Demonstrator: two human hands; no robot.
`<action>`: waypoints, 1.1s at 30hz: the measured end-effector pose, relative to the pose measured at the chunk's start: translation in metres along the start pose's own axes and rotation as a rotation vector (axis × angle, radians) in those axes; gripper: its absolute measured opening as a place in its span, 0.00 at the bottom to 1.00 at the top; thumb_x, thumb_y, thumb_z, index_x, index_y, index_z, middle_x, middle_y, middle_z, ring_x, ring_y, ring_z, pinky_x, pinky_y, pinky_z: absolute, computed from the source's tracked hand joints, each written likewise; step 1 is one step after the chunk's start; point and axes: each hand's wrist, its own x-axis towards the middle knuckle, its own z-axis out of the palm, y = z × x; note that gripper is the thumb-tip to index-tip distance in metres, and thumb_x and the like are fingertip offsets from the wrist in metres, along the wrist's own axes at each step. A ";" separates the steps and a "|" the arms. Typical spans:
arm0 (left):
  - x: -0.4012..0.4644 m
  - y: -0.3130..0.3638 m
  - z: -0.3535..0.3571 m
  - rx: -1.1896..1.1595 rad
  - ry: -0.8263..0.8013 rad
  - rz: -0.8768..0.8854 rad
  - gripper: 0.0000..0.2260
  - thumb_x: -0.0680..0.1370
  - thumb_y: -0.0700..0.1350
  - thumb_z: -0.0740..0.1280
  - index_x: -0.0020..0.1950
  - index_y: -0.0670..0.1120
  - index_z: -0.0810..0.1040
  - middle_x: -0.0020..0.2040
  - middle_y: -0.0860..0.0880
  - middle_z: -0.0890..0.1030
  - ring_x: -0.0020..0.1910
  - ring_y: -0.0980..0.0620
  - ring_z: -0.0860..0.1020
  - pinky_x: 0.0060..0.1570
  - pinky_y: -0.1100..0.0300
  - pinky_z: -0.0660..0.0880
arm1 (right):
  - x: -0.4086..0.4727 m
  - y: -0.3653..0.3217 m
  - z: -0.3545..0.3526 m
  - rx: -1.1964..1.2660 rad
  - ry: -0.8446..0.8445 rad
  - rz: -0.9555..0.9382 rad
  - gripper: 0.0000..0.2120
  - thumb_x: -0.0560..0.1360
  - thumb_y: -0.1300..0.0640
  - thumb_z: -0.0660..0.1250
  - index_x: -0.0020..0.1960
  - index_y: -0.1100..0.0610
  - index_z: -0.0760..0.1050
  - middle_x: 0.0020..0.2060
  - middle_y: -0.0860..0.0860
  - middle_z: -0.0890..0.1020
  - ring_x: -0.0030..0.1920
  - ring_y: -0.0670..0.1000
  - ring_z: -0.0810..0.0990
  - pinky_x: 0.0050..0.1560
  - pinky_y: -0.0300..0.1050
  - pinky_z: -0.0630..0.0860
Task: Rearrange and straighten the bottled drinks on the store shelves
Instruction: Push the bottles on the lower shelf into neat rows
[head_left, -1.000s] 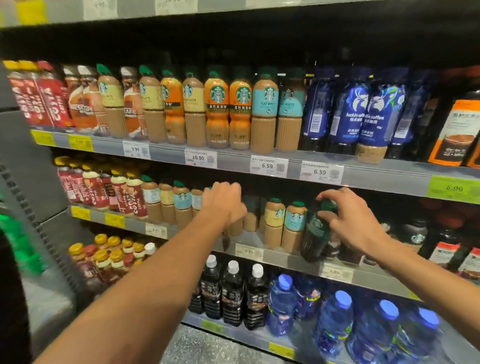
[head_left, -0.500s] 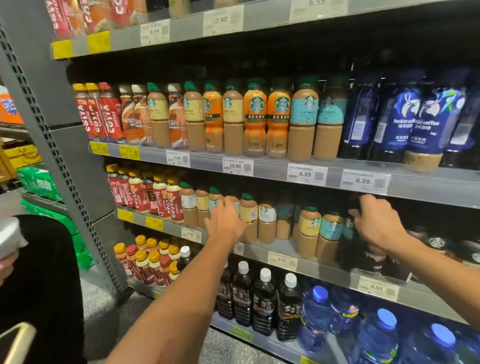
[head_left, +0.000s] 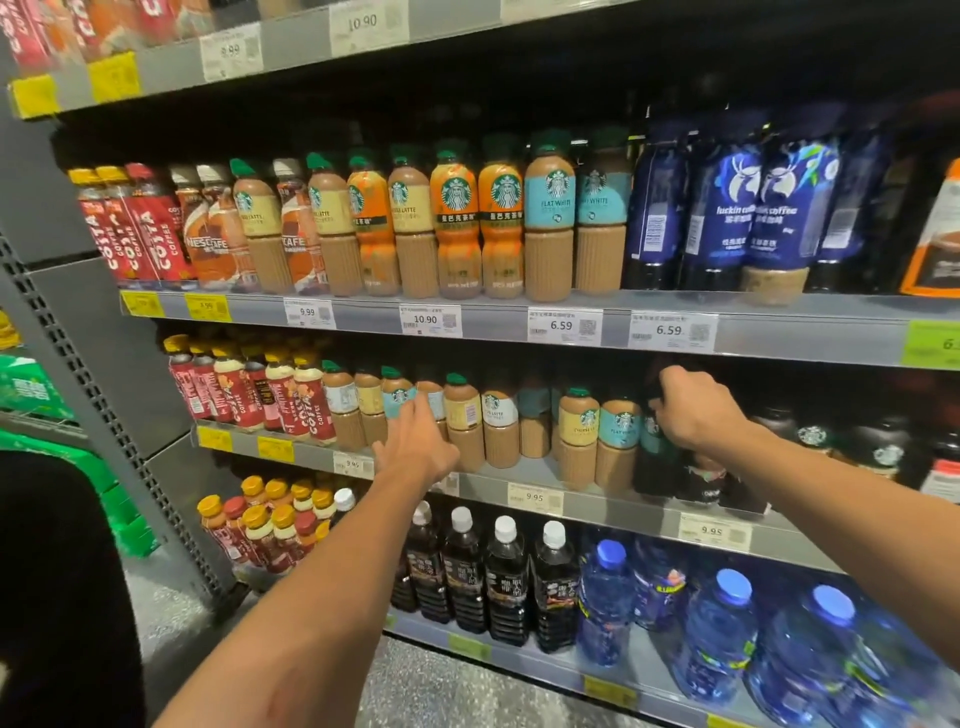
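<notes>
Right fingers: curled around the top of a dark bottle with a teal label (head_left: 655, 447), centre right of the frame; right hand (head_left: 693, 410) seen from behind.
Left fingers: stretched forward among the tan coffee bottles with green caps (head_left: 460, 421); whether they grip one cannot be told; left hand (head_left: 415, 444) at centre.
Bottles' place: middle grey metal shelf (head_left: 519, 475), above the 9.95 price tags (head_left: 535, 498).
Below: black-labelled white-capped bottles (head_left: 506, 577), lower centre.

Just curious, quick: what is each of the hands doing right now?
Left hand: open, fingers reaching among the coffee bottles, gripping none.
Right hand: closed on a dark bottle.
</notes>
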 end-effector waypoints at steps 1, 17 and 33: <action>-0.001 0.000 0.000 0.002 -0.029 -0.003 0.40 0.74 0.43 0.70 0.80 0.49 0.50 0.78 0.47 0.60 0.76 0.42 0.60 0.73 0.35 0.57 | 0.002 0.002 0.000 -0.015 -0.016 0.003 0.07 0.80 0.57 0.64 0.56 0.58 0.70 0.47 0.56 0.77 0.44 0.56 0.73 0.44 0.49 0.70; -0.007 0.016 -0.046 0.136 -0.180 0.200 0.33 0.76 0.56 0.67 0.78 0.51 0.59 0.79 0.47 0.57 0.77 0.42 0.58 0.73 0.39 0.59 | -0.012 -0.081 -0.010 -0.204 -0.299 -0.363 0.32 0.71 0.47 0.70 0.72 0.54 0.70 0.66 0.54 0.77 0.63 0.56 0.77 0.63 0.50 0.76; -0.024 -0.024 -0.031 0.147 -0.286 -0.104 0.38 0.77 0.48 0.68 0.80 0.44 0.49 0.77 0.42 0.60 0.75 0.38 0.61 0.71 0.37 0.61 | 0.009 -0.159 0.074 0.094 -0.090 -0.408 0.28 0.77 0.60 0.65 0.77 0.54 0.64 0.72 0.56 0.70 0.70 0.59 0.71 0.68 0.55 0.71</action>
